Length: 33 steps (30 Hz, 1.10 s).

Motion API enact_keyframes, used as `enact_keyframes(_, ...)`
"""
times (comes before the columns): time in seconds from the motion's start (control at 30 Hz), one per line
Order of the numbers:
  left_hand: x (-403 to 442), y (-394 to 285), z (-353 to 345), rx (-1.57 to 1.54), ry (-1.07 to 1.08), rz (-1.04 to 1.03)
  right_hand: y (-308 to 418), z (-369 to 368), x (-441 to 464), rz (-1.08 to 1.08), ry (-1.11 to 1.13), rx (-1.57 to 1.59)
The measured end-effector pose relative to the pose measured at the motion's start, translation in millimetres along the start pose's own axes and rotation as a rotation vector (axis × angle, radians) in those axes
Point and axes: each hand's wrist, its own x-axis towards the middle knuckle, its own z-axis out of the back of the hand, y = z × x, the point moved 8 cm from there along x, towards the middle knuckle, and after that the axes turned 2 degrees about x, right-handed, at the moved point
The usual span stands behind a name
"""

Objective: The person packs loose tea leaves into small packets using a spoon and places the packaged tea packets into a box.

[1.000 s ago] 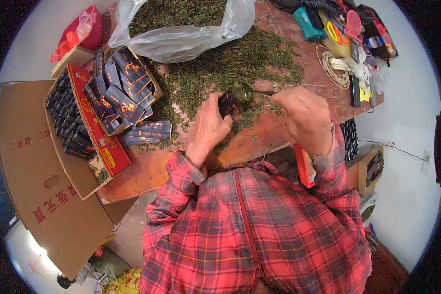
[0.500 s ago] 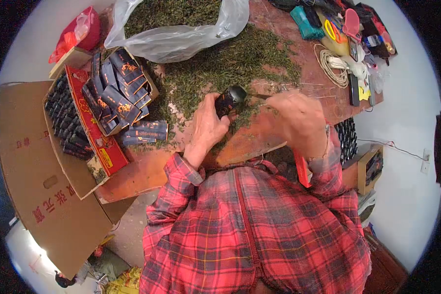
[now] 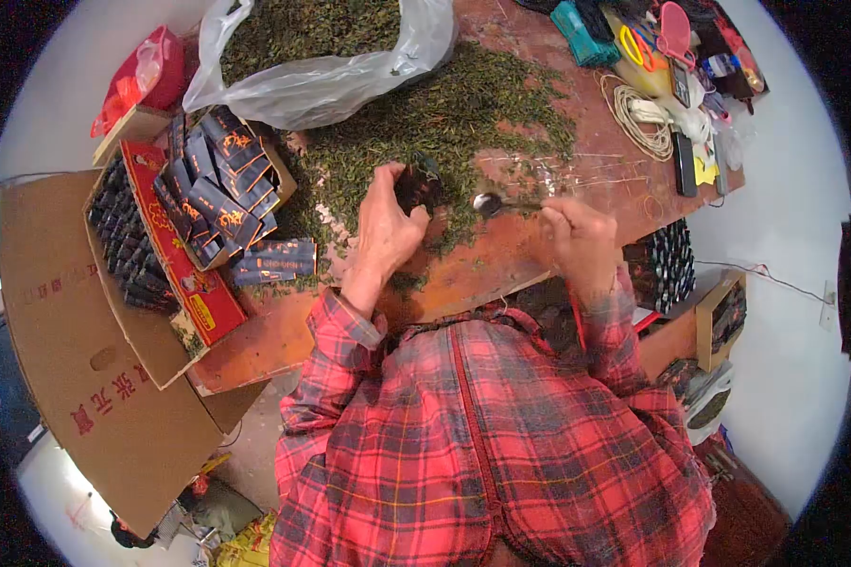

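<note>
My left hand [image 3: 385, 231] is closed around a small dark packet [image 3: 419, 186], held with its top facing up just over the table's near edge. Inside it I cannot make out how much there is. To the right, my right hand [image 3: 581, 248] grips the handle of a metal spoon [image 3: 488, 203], whose bowl is apart from the packet. Loose dried green leaves [image 3: 463, 99] lie spread over the table beyond both hands. Behind them a clear plastic bag [image 3: 303, 109] stands gaping, full of the same leaves.
At left, a box holds a pile of black packets [image 3: 222, 194], beside a red-sided carton [image 3: 180, 241] with more packets in rows. A few packets [image 3: 276, 260] lie flat nearby. Coiled cord [image 3: 633, 118], scissors [image 3: 633, 47] and a phone [image 3: 684, 163] sit at the far right.
The spoon has moved away from the packet's mouth to the right, its bowl now facing up. My right hand has come down toward me; my left has shifted slightly left with the packet.
</note>
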Motion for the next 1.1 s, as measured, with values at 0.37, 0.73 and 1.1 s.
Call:
enact_keyframes(0.37, 39.7, -8.9, -6.5, 0.088, 0.064, 0.058, -28.3, -30.6, 6.4, -0.085, -0.108, 0.072)
enact_keyframes(0.73, 46.0, -19.9, -27.8, 0.099, 0.101, 0.007, -44.8, -65.1, 18.0, -0.196, -0.096, 0.518)
enact_keyframes(1.1, 30.6, -27.4, -24.9, 0.034, 0.097, -0.020, -55.7, -66.1, 5.2, -0.173, -0.160, 0.549)
